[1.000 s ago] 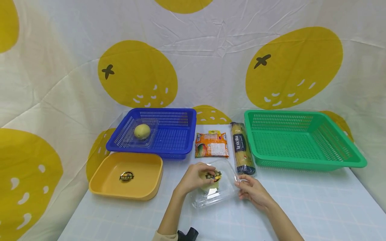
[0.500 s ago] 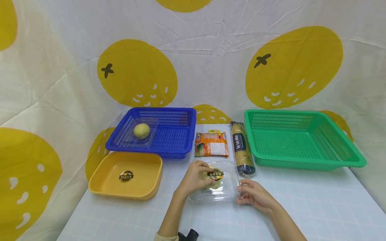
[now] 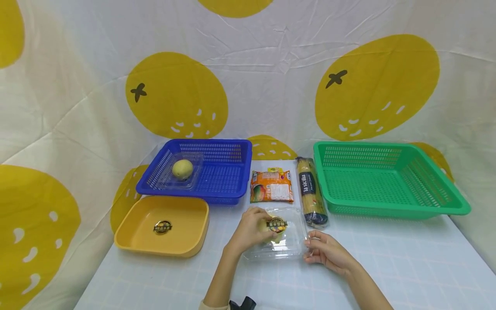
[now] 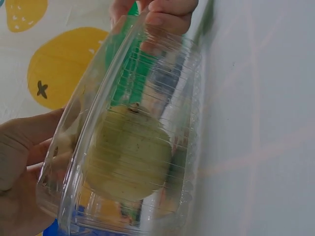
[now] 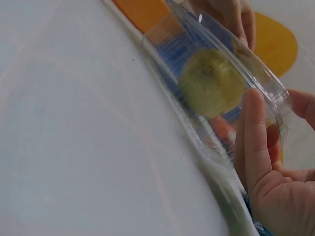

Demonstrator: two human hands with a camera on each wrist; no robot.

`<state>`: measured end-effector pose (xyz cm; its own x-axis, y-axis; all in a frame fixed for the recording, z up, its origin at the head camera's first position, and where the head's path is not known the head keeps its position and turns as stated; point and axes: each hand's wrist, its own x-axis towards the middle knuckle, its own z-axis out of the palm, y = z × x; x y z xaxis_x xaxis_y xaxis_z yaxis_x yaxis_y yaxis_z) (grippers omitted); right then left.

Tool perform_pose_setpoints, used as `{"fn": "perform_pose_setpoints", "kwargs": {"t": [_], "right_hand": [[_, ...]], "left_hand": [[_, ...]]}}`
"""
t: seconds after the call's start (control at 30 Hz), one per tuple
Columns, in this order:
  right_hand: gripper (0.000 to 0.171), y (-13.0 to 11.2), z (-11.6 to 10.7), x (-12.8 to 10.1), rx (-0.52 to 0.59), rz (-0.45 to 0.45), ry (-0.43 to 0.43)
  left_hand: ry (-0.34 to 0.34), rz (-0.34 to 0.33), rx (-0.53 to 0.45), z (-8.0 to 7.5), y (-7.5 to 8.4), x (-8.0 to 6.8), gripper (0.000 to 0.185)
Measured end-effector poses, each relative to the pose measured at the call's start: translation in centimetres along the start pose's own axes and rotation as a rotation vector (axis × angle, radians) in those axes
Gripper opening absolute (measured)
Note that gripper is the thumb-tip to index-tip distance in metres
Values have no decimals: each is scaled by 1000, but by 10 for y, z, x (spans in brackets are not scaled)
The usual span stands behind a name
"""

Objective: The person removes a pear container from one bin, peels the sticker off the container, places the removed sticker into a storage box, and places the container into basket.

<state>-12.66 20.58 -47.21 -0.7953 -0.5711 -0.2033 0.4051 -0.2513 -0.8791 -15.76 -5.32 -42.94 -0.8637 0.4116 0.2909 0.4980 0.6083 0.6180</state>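
Note:
A clear plastic clamshell box (image 3: 284, 247) with a round yellow-green fruit (image 4: 128, 155) inside lies on the table in front of me. Its lid bears a dark label (image 3: 277, 224). On top of that lid rest the fingers and thumb of my left hand (image 3: 249, 230), spread on either side of the label. My right hand (image 3: 329, 253) pinches the box's right edge between thumb and fingers. In the right wrist view, the right thumb lies along the box's side while a finger touches the lid's corner. The lid sits over the base; whether it is latched I cannot tell.
A blue basket (image 3: 228, 148) holds another clear box with a yellow-green fruit (image 3: 182, 169). Before it stands a yellow tray (image 3: 182, 215) with a label inside. Behind my box lie an orange packet (image 3: 271, 186) and a spaghetti pack (image 3: 311, 191), beside a green basket (image 3: 387, 211).
The box has turned from slanted to nearly square with the table, its near edge shifting away from me. My right hand has moved slightly nearer with its edge. Little differs over the last half second.

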Motion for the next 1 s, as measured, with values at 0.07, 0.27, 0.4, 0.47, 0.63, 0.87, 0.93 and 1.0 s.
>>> {"fn": "perform_pose_setpoints", "kwargs": {"t": [0.07, 0.27, 0.4, 0.47, 0.63, 0.87, 0.93, 1.0], "right_hand": [[13, 1, 0, 0, 0, 1, 3], [11, 3, -2, 0, 6, -15, -7], [11, 5, -2, 0, 10, -36, -34], [11, 5, -2, 0, 11, -41, -40], [11, 3, -1, -1, 4, -35, -34], [13, 1, -1, -2, -17, -32, -20], [13, 1, 0, -2, -21, -34, -21], [13, 2, -1, -1, -24, -37, -25]], "left_hand": [[-13, 3, -18, 0, 1, 0, 36], [-9, -6, -34, -3, 4, 0, 33], [11, -2, -56, -3, 4, -1, 30], [32, -5, -76, -1, 2, -1, 29], [108, 14, -105, 5, -3, -3, 24], [233, 68, -99, 15, -6, -5, 26], [272, 56, -83, 18, -7, -7, 32], [302, 32, -68, 21, -7, -10, 38]]}}
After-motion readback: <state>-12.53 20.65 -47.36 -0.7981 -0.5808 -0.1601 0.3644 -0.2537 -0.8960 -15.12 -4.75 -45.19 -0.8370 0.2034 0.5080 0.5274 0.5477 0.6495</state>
